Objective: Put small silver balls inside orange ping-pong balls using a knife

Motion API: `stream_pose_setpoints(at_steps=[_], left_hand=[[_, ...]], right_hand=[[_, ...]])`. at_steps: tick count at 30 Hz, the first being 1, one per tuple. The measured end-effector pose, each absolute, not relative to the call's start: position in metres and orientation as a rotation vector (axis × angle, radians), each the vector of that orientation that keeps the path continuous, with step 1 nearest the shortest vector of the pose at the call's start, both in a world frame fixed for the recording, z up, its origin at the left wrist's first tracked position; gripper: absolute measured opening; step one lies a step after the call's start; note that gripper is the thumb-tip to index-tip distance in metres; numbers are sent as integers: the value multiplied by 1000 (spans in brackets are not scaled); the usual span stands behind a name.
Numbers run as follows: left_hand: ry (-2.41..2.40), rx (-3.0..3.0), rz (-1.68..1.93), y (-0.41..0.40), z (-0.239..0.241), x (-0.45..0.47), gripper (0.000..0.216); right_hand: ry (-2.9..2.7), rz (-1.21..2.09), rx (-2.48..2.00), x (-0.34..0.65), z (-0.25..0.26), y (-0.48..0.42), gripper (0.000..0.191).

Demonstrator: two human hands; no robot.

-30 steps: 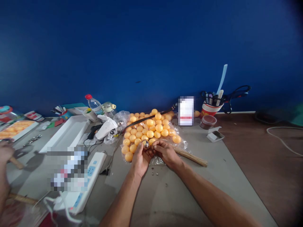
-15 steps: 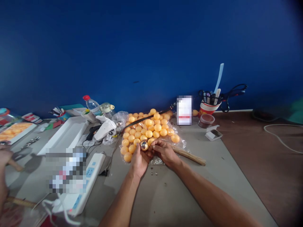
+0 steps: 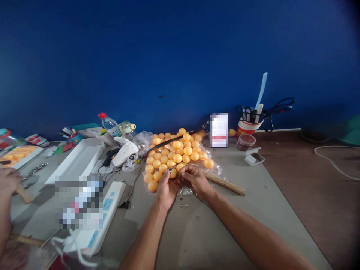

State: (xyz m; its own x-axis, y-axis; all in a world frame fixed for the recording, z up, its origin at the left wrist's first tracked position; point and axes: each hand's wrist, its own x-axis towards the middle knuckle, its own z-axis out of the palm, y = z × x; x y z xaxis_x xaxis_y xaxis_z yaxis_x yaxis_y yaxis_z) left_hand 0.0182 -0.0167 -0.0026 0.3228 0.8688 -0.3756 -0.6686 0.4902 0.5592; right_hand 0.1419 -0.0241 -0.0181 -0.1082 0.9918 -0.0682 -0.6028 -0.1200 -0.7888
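Note:
My left hand (image 3: 168,189) is closed at the near edge of the spread of orange balls. Its thumb and fingers grip a ball (image 3: 173,173) that looks orange with a small dark, shiny patch by the thumb tip. My right hand (image 3: 195,180) faces it from the right, thumb and forefinger pinched; whatever they pinch is hidden. Behind both hands, several orange balls (image 3: 177,158) lie in rows on clear plastic. Tiny shiny bits (image 3: 186,205) lie on the grey table just in front of my hands.
A wooden stick (image 3: 225,183) lies right of my hands. To the left are a power strip (image 3: 108,210), a white tray (image 3: 80,161) and a hot-glue gun (image 3: 111,157). A co-worker's hand (image 3: 8,182) holds a wooden-handled tool at far left. A red cup (image 3: 246,127) stands back right.
The ball in my left hand has turned: its large shiny metallic face is now mostly out of sight and orange shows. My right hand stays pinched. The co-worker's hand has shifted at far left.

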Motion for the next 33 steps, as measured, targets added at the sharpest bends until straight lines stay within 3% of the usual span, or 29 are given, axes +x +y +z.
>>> stream_pose_setpoints(at_steps=[33], left_hand=[[850,485,1170,-18,-21,24,40]], right_hand=[[-791,1464,-827,136,0,-34,25]])
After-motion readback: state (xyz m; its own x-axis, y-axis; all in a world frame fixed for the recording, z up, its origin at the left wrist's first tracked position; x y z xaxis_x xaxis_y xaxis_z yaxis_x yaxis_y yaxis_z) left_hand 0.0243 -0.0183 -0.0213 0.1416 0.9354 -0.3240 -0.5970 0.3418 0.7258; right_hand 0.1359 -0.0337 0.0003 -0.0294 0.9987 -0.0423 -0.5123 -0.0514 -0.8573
